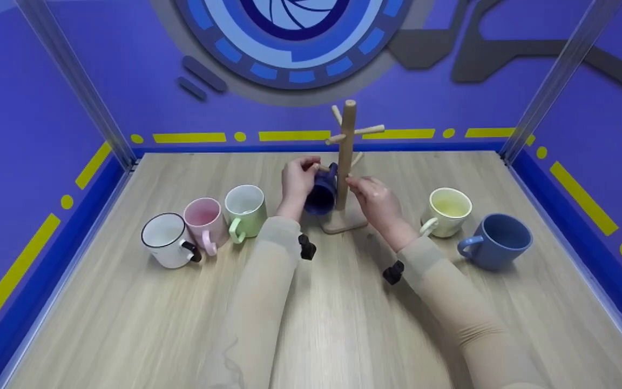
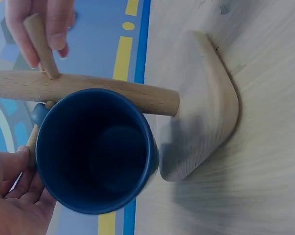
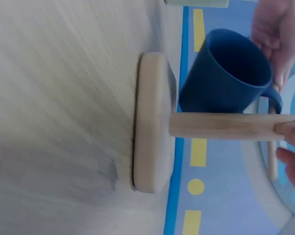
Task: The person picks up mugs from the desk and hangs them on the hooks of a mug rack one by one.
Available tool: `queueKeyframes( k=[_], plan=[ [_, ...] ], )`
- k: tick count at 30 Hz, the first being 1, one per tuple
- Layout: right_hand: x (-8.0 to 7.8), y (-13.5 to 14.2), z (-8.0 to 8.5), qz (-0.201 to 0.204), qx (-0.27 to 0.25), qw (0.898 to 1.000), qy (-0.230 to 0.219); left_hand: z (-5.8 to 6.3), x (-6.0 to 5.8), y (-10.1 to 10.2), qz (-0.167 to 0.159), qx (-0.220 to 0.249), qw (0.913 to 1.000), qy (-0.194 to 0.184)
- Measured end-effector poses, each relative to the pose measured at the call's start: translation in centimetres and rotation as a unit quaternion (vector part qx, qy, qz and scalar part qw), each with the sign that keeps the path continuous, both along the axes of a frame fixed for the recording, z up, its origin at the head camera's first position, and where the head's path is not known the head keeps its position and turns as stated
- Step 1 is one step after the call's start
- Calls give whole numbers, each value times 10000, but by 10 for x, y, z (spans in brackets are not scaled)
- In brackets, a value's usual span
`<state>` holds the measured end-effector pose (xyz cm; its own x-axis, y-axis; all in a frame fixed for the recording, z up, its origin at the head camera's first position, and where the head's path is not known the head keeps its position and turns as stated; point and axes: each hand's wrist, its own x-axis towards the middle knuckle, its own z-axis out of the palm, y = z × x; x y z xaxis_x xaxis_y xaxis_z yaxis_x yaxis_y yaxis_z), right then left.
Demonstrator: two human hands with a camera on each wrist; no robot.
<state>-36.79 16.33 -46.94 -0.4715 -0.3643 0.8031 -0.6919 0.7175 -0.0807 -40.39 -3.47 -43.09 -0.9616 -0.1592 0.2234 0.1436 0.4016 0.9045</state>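
A dark blue mug (image 1: 322,197) hangs tilted by its handle on a lower peg of the wooden mug tree (image 1: 346,156), its mouth toward me. My left hand (image 1: 297,182) pinches that peg's outer end with thumb and fingers, beside the mug handle. In the left wrist view, the mug (image 2: 96,152) covers part of the post and of the left fingers. On the other side, my right hand (image 1: 377,202) has its fingertips at the post, around another low peg (image 2: 42,46). The mug tree's base (image 3: 152,122) stands on the table.
To the left stand a white mug (image 1: 168,243) with a black rim, a pink mug (image 1: 203,219) and a green mug (image 1: 249,210). A pale yellow mug (image 1: 446,213) and a blue mug (image 1: 500,243) stand right. Upper pegs (image 1: 369,129) jut from the post. Blue walls (image 1: 100,81) enclose the table.
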Motion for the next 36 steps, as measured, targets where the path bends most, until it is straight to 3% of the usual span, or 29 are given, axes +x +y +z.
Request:
queueKeyframes(
  k=[6, 11, 16, 18, 21, 24, 26, 31, 36],
  plan=[
    [0, -7, -6, 266, -157, 9988, 367, 2, -7, 4, 63, -26, 9999, -102],
    [0, -14, -8, 464, -311, 9982, 236, 2, -11, 6, 129, -125, 9998, -130],
    [0, -20, -7, 406, -388, 9984, 43, 1, -9, 6, 171, -181, 9996, -152],
    [1, -21, -7, 350, -401, 9986, 3, -2, -4, 7, 283, -114, 9994, 172],
    [2, -21, -8, 308, -417, 9987, 9, -14, 8, 12, 353, 47, 9919, 1216],
    [2, -20, -10, 321, -510, 9982, -12, -29, 23, 19, 37, 118, 9712, 2379],
    [3, -18, -11, 374, -647, 9971, -127, -39, 32, 23, -386, 120, 9582, 2831],
    [9, -11, -8, 446, -841, 9918, -851, -56, 44, 28, -1177, 352, 9433, 3082],
    [20, 5, 6, 403, -643, 9797, -1856, -63, 46, 32, -1390, 179, 9401, 3106]
  ],
)
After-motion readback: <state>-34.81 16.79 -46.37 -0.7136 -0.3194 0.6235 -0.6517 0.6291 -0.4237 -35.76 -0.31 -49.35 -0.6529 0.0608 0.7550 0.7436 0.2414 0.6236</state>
